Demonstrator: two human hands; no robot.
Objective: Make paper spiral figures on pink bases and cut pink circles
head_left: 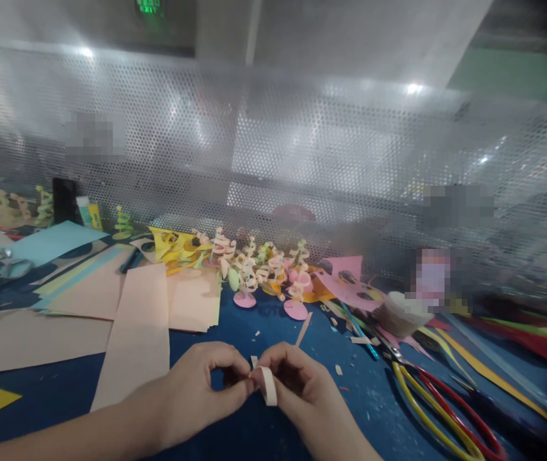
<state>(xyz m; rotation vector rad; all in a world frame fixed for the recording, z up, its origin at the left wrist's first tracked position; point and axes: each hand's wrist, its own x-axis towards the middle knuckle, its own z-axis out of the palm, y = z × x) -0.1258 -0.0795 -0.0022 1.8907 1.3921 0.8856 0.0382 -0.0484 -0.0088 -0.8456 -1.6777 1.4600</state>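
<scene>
A narrow pale paper strip [268,386], bent into a loop, is pinched between my two hands at the front centre. My left hand [206,384] has thumb and forefinger closed at the strip's left end. From the other side my right hand [302,387] grips it, with the loop curling over the fingers. Just beyond stand spiral paper figures [254,275] on round pink paper bases [244,299]. A thin pinkish strip [304,328] lies past my right hand. The exact contact of the fingertips is partly hidden.
Peach paper sheets [139,333] lie to the left, with silver scissors [2,269] farther out. Red-and-yellow-handled scissors [439,400] and a white tub [402,314] are at the right. A perforated metal panel [273,147] rises behind the blue table [273,435].
</scene>
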